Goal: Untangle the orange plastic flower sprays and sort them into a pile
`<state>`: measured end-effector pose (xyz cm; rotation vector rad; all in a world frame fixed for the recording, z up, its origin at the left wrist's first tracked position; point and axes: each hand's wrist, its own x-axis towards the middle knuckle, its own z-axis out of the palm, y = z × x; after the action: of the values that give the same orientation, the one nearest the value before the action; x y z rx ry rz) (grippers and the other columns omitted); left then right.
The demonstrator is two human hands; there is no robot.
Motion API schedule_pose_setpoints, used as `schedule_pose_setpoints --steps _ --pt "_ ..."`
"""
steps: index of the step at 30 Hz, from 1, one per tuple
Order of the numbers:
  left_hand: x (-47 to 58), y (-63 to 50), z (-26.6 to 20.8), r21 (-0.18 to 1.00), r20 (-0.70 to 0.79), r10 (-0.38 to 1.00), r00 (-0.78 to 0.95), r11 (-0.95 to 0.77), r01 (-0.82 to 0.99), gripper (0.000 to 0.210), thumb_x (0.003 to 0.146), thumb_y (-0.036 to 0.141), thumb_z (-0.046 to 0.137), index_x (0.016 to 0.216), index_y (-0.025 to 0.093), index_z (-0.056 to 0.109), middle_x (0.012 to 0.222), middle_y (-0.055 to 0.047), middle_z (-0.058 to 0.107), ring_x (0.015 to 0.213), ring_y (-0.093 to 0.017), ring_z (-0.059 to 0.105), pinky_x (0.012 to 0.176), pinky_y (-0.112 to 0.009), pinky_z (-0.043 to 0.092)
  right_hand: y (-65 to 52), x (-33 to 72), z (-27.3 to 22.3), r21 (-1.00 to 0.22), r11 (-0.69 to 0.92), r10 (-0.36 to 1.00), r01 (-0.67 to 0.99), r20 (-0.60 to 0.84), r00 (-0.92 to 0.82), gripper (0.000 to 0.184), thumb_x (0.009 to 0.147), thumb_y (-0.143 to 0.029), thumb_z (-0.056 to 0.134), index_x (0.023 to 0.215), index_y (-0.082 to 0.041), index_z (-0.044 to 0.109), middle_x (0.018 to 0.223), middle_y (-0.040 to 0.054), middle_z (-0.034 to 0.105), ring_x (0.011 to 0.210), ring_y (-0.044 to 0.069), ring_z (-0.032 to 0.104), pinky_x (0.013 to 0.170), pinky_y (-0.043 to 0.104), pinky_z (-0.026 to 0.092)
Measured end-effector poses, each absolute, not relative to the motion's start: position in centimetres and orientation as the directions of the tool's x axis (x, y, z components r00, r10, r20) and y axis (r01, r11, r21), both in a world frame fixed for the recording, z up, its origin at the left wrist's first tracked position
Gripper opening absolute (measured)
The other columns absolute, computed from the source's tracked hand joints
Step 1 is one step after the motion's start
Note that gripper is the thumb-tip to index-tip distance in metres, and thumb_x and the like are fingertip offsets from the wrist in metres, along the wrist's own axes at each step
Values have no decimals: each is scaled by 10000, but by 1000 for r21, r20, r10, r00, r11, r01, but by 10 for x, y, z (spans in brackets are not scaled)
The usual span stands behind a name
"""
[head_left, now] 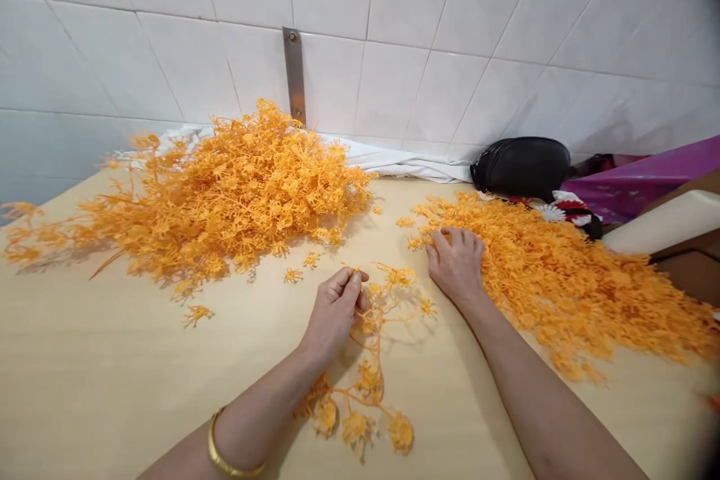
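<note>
My left hand [336, 307] is closed in a pinch on a thin arm of an orange plastic flower branch [378, 349]. The branch spreads over the table to the right of the hand and down towards me, with frilly flower pieces on several of its tips. At the near left edge of the right-hand heap of loose orange flower pieces [540, 270], my right hand [458, 262] rests with bent fingers slightly apart. Its fingertips touch the pieces there, and I see nothing held in them.
A tall tangled heap of orange flower branches [241, 187] lies at the back left. Several loose pieces [198, 313] are scattered before it. White cloth [399, 161] runs along the tiled wall. At the back right are a black pouch [523, 165], purple plastic [646, 176] and a pale roll [669, 221].
</note>
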<state>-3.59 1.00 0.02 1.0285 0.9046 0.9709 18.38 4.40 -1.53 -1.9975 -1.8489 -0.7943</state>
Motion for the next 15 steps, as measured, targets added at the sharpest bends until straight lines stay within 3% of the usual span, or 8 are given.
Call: schedule_pose_setpoints --steps 15 --pt "-32 9 2 959 -140 942 306 206 -193 248 740 389 486 668 154 460 504 53 445 307 -4 265 325 -151 172 42 186 -18 83 -91 772 992 636 18 166 758 -252 462 833 -163 580 970 100 503 922 262 348 782 393 235"
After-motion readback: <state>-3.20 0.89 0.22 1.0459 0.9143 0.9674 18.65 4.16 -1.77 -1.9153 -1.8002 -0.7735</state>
